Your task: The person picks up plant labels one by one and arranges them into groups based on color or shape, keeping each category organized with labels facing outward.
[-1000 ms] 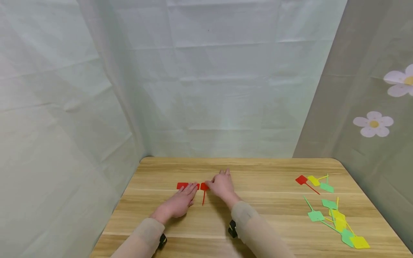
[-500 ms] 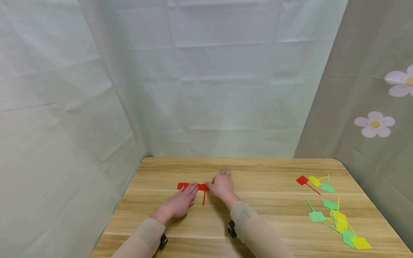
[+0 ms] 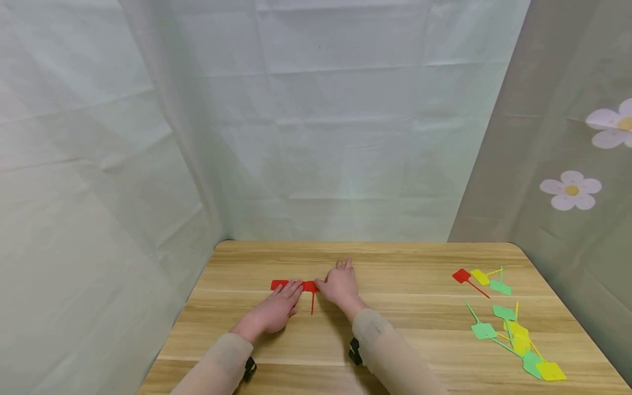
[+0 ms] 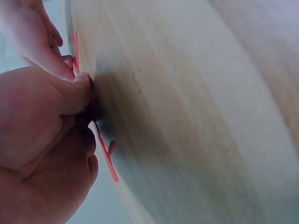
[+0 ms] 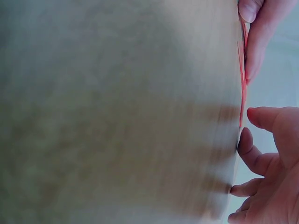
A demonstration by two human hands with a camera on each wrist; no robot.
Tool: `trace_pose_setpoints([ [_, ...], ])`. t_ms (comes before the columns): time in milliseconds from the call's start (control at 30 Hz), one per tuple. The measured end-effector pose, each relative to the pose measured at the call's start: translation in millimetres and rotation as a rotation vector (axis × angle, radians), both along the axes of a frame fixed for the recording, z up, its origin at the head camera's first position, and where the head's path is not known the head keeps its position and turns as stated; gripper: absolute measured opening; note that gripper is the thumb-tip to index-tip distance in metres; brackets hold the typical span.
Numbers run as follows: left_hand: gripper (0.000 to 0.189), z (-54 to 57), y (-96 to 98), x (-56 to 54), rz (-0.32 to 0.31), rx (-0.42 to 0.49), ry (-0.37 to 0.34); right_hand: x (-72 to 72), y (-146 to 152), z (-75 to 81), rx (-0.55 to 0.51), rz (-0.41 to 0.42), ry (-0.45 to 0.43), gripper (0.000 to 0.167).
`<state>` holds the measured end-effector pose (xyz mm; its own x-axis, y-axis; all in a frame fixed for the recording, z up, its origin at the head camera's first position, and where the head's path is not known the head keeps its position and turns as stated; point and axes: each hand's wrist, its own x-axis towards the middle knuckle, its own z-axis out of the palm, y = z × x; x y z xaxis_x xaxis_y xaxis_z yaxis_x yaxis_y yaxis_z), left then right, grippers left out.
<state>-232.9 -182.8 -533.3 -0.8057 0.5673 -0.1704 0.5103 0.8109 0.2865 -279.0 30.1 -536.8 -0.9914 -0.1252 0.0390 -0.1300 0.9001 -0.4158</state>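
Flat red tags lie in a row on the wooden table. My left hand (image 3: 273,311) rests palm down on the row, its fingers covering the middle part. Left of those fingers shows the end of one red tag (image 3: 278,285). To their right, a red stemmed tag (image 3: 310,286) lies with its thin stem towards me. My right hand (image 3: 339,285) touches this tag's right edge with its thumb side. In the right wrist view, the fingers of that hand (image 5: 275,161) are spread and loosely bent, some tips near the tabletop. How many tags the left hand covers is hidden.
At the table's (image 3: 405,312) back right lie a red stemmed tag (image 3: 461,275), a yellow tag (image 3: 480,277) and a green tag (image 3: 501,287). Nearer to me on the right, green tags (image 3: 484,331) and yellow tags (image 3: 551,371) partly overlap. Cloth (image 3: 345,137) hangs behind the table.
A second ago a small gap separated the red stemmed tag from the row; the tag has slid slightly left and closed it. Both hands stay almost in place.
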Motion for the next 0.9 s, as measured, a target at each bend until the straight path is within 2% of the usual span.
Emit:
trace_pose_setpoints([
  [100,0.061,6.9,1.9,3.1,-0.002,-0.009,0.001,0.1,0.6,0.5,0.003,-0.002,-0.008,0.049],
  [300,0.06,10.5,3.1,2.6,-0.003,-0.047,0.006,0.1,2.0,1.6,-0.009,0.002,-0.005,0.048],
  [433,0.059,9.5,2.5,0.6,-0.003,-0.073,0.021,-0.5,2.4,1.0,-0.018,0.006,-0.003,0.046],
  [733,0.062,5.5,-1.1,0.1,0.0,-0.02,0.042,-2.3,2.9,-1.7,-0.033,0.013,-0.005,0.043],
  [900,0.062,2.5,-2.2,-0.9,-0.011,-0.024,0.052,-2.5,3.7,-0.9,-0.05,0.013,-0.009,0.044],
])
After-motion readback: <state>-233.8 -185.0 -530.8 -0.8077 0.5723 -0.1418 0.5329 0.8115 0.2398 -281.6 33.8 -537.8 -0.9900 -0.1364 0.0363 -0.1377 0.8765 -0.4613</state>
